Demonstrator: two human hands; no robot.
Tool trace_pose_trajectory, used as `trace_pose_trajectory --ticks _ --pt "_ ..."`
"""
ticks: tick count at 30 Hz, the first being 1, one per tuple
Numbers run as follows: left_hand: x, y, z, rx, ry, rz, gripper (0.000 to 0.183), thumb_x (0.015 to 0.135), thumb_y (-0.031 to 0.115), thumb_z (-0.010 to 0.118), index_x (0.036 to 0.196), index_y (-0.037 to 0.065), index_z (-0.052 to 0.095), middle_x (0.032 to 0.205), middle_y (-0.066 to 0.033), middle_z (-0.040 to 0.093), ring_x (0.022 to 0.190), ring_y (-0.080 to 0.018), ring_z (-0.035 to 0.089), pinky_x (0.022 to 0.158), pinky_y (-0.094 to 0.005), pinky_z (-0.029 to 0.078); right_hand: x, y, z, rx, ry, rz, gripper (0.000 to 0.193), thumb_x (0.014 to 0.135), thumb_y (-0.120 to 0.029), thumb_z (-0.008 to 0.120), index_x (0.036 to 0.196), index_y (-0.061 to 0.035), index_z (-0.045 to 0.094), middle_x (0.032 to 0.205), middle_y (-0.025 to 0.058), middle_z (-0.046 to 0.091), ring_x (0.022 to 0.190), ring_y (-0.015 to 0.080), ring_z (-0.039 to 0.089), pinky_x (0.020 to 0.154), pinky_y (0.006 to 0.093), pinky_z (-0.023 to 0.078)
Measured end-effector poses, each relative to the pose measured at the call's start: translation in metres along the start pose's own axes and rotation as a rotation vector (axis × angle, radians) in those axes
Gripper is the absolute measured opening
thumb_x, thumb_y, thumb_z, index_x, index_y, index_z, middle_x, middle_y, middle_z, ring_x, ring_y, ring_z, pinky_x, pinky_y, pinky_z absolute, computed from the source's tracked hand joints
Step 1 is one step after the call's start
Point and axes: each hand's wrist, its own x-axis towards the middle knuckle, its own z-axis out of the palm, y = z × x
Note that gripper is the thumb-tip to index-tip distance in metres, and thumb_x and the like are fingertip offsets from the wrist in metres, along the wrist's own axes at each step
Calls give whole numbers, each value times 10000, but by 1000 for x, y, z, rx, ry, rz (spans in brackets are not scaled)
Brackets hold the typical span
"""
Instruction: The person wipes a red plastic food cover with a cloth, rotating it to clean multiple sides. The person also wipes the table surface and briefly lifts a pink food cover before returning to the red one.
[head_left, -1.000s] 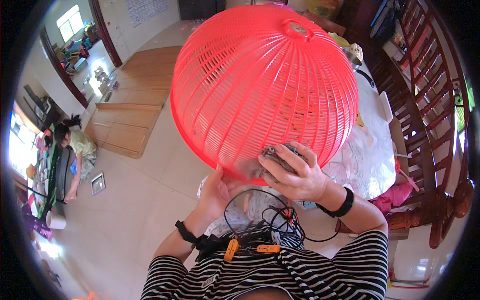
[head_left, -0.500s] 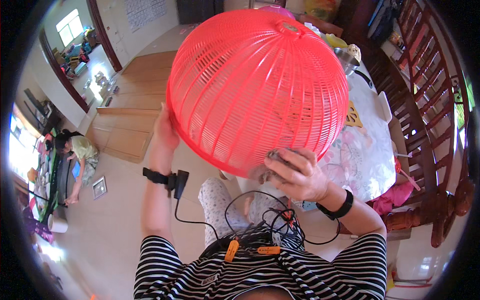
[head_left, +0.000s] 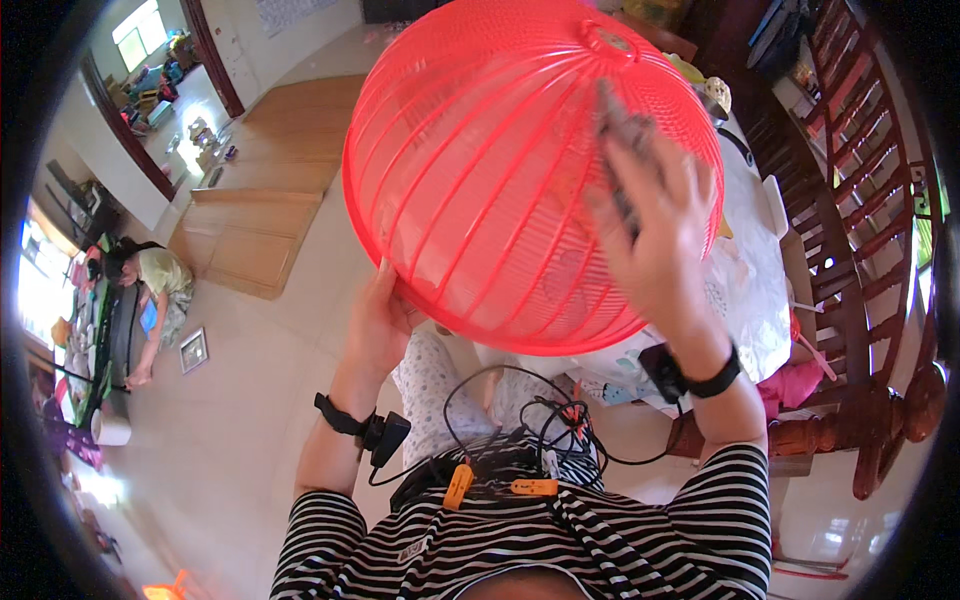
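Observation:
A large red plastic mesh dome cover [head_left: 500,210] fills the upper middle, its ribbed outside toward me and its round knob at the far right. My left hand [head_left: 380,320] grips the rim at the lower left, thumb showing, other fingers partly hidden behind it. A crumpled grey cloth [head_left: 628,160] is under the fingers of my right hand [head_left: 660,225], pressed on the dome's right side. That hand is smeared by motion. Black straps with small dark devices sit on both wrists.
Right of the dome stands a table with a pale flowered cover [head_left: 745,300], beside a dark wooden railing [head_left: 860,180]. Flattened cardboard [head_left: 260,210] and a picture frame [head_left: 194,351] lie on the floor. Another person [head_left: 155,280] bends at the far left. Black cables [head_left: 560,420] loop at my waist.
My right hand has moved with the cloth from the near rim up the dome's right side. The dome has turned and tilted a little, and my left hand has come lower and rightward along its rim.

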Motion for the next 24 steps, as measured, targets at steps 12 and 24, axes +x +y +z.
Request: trace_pose_trajectory --ticks 12,24 --pt "-37 -3 -30 -153 86 15 546 1039 466 470 1405 62 497 1349 -135 626 1209 -275 630 1018 -461 522 -84 -33 13 6 -34 -409 167 762 -258 718 924 -218 718 1407 12 567 1286 248 488 1009 421 357" --pt "74 74 -84 -141 -96 202 620 1066 505 385 1492 57 418 1506 -97 501 1356 -249 498 1153 -451 375 -79 -22 27 115 -41 -354 262 698 -130 792 940 -124 693 1362 97 575 1239 333 501 970 441 417"
